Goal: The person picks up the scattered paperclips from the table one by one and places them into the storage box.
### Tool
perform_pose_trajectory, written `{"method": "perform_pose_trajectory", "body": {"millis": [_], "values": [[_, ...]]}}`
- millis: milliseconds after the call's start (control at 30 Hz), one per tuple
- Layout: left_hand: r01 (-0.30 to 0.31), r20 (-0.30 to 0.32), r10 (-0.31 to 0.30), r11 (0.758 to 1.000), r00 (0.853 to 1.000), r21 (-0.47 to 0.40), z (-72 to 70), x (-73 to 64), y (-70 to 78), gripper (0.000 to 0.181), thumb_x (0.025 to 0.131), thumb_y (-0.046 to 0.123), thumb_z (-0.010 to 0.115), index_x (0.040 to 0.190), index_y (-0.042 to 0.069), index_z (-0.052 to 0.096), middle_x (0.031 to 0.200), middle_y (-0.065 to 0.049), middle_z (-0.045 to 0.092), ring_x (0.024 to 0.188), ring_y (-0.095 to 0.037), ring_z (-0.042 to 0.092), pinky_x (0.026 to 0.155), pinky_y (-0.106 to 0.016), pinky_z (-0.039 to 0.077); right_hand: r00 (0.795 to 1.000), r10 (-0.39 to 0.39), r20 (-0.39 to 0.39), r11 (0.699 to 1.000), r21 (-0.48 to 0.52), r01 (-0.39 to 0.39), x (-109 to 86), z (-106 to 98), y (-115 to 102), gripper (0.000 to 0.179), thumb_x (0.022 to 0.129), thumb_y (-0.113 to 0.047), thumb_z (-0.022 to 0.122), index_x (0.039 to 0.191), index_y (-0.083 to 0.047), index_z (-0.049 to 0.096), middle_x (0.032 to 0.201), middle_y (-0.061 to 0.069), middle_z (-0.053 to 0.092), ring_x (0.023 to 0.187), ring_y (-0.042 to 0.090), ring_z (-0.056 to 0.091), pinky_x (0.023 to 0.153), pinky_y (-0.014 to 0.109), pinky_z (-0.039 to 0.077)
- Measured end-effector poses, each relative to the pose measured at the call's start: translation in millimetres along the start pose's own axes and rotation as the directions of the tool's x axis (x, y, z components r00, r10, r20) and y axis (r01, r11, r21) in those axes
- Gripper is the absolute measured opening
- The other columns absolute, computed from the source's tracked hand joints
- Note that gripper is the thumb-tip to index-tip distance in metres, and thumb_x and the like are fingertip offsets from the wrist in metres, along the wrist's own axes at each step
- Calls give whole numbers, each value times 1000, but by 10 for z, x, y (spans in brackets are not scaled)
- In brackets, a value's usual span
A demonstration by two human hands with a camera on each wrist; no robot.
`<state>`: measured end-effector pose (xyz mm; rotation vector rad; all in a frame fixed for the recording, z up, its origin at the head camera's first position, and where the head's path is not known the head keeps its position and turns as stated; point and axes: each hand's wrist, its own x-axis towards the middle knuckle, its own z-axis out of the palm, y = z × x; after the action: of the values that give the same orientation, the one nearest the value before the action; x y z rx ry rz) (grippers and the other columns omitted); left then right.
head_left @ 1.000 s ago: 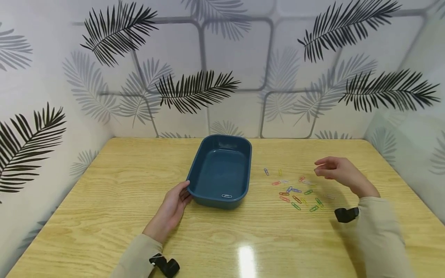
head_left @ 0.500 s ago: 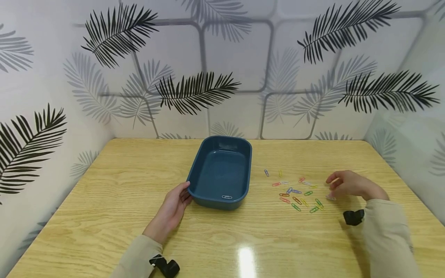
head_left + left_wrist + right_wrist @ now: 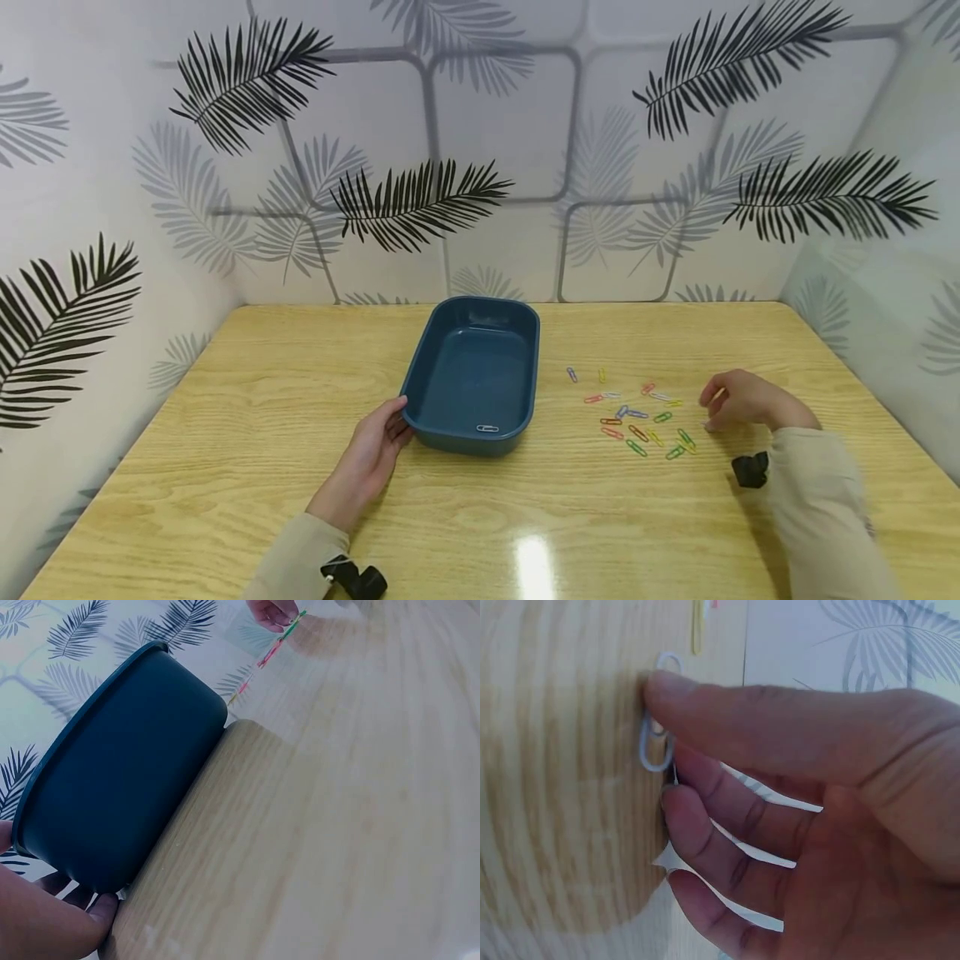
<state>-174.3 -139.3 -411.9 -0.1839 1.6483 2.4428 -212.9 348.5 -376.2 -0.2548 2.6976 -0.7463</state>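
A dark blue plastic tray [image 3: 480,379] stands on the wooden table, with one white paper clip [image 3: 487,428] lying inside at its near end. My left hand [image 3: 375,454] holds the tray's near left corner, thumb at the rim and fingers against the lower side. Over at the right, my right hand [image 3: 750,400] is low at the tabletop. In the right wrist view its thumb and index finger pinch another white paper clip [image 3: 655,750], whose two ends show past the thumb. The other fingers of that hand are bent and hold nothing.
Several coloured paper clips, among them a green clip [image 3: 636,447], a blue clip [image 3: 572,374] and a red clip [image 3: 638,433], lie scattered between the tray and my right hand. A leaf-patterned wall [image 3: 495,242] borders the table [image 3: 315,358] at the back.
My right hand has moved right and down from above the clips to a white paper clip, and now pinches it. My left hand keeps its hold on the tray.
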Motion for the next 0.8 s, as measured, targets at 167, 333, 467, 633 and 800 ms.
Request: {"method": "perform_pose_trajectory", "body": {"millis": [167,333,467,633,800], "values": [[-5,6,5,1000,1000,2,-9,-3,-11,47,103,16,40,141,-11,34,136,-20,42,126,-26,38,108,-36,30,1000,10,6,1000,21,-10,15,23,-6,19,78,1,74,89,7,59,79,8,60,71,19,51,65,32,43],[-8,12,8,1000,1000,15,-16,-18,-17,49,103,17,42,142,-12,33,136,-20,42,126,-26,38,108,-36,29,1000,12,20,1000,20,-12,1,25,-29,14,82,1,70,90,7,60,82,9,60,72,19,52,64,32,45],[-7,15,7,1000,1000,16,-15,-23,-13,50,103,18,42,142,-11,32,136,-20,42,126,-26,37,108,-36,29,1000,17,14,999,30,-18,-1,25,-21,15,83,1,67,94,9,59,83,10,61,70,19,53,62,33,46],[-8,14,8,1000,1000,13,-15,-17,-17,50,103,18,42,142,-12,32,133,-18,44,122,-24,40,108,-36,29,1000,12,-6,998,68,-12,7,22,36,20,83,-1,67,98,11,60,83,10,62,68,18,53,59,33,46],[-14,5,14,1000,1000,12,-15,-8,-21,49,103,17,42,141,-12,34,131,-17,47,119,-22,42,106,-35,31,997,-69,-43,992,101,73,26,19,129,18,83,-7,68,96,7,68,79,4,64,64,13,51,56,28,43]]}}
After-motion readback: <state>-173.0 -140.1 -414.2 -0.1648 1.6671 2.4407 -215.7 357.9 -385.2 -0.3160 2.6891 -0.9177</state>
